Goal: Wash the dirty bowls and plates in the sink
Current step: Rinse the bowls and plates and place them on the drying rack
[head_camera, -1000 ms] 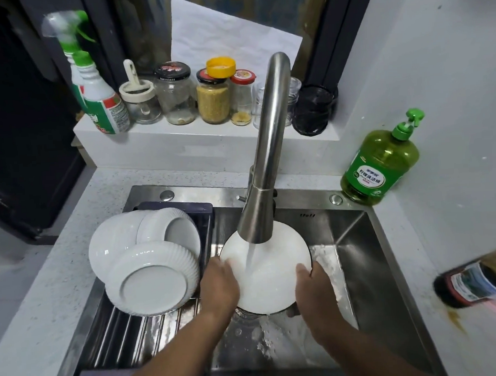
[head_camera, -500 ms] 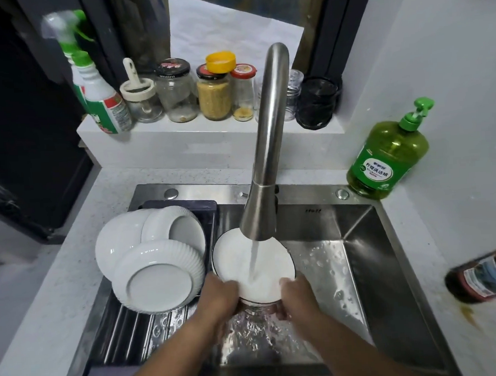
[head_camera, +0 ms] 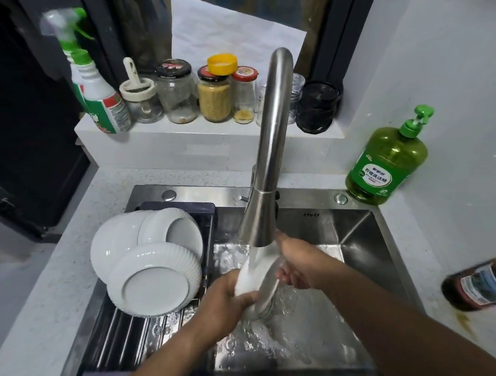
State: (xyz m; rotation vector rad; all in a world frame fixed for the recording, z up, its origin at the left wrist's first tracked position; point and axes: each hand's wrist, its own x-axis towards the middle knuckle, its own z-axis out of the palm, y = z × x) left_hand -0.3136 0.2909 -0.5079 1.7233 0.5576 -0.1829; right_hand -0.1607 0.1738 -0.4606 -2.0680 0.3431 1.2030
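Observation:
A white bowl [head_camera: 256, 277] is tipped on its side under the running steel tap [head_camera: 264, 169], over the steel sink [head_camera: 357, 233]. My left hand [head_camera: 227, 302] grips its lower left edge. My right hand [head_camera: 301, 264] holds its right side, fingers against the base. Water pours over the bowl and splashes into the basin. Three washed white bowls [head_camera: 149, 262] lie upside down and leaning on the dark drying rack [head_camera: 119, 335] across the sink's left part.
A green dish-soap pump bottle [head_camera: 384, 165] stands at the sink's back right corner. A brown bottle [head_camera: 485, 283] lies on the right counter. Jars [head_camera: 215, 94] and a spray bottle [head_camera: 95, 89] line the ledge behind the tap.
The bowl has turned from facing up under the stream onto its side. My right hand has moved up to its right side, and my left hand now grips the lower edge.

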